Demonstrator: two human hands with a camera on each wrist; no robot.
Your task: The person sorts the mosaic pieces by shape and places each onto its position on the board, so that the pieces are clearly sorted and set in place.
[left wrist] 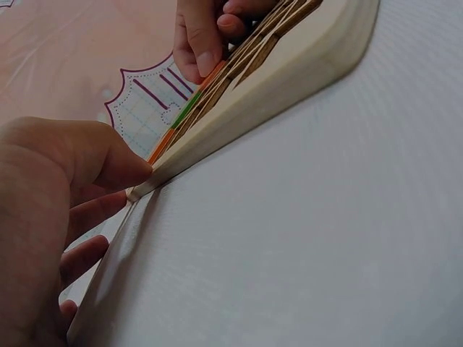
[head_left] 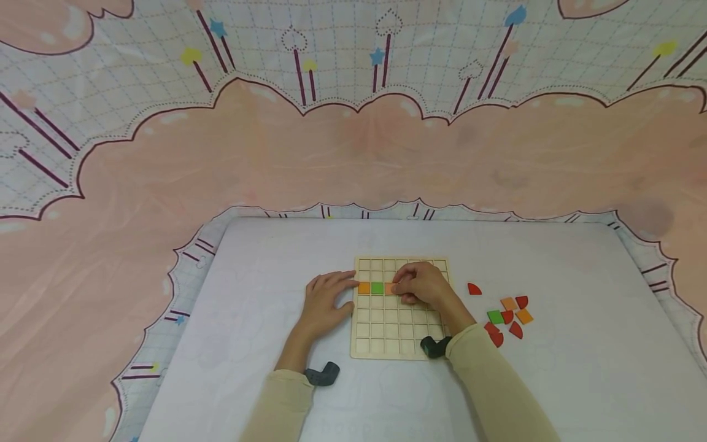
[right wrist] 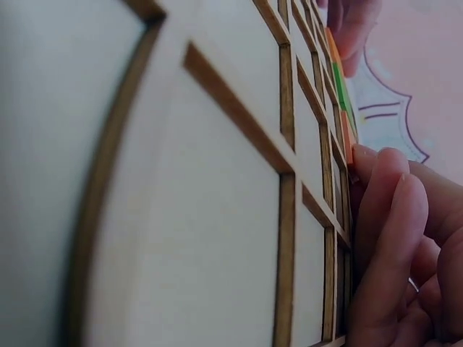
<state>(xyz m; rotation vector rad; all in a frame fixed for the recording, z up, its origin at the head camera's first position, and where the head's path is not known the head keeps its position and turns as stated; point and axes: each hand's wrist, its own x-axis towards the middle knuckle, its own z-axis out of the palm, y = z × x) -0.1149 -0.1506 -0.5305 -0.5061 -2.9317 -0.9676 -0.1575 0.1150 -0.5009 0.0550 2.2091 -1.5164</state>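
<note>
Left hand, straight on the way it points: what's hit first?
Probably the board, at its left edge; the left hand seems to touch it there, leftmost orange tile just beyond.

Kind of room could not be told; looked like tabletop spot screened with fabric. White table [head_left: 248, 307] stood before printed cloth [head_left: 497, 159], which filled background and both sides: pink scallops, pale checks, blue stars [head_left: 218, 28].

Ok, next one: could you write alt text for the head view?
A person's right hand pinches an orange square on a wooden grid board, in line with a green square and another orange square; the left hand touches the board's left edge. Loose red, orange and green pieces lie to the right.
</note>
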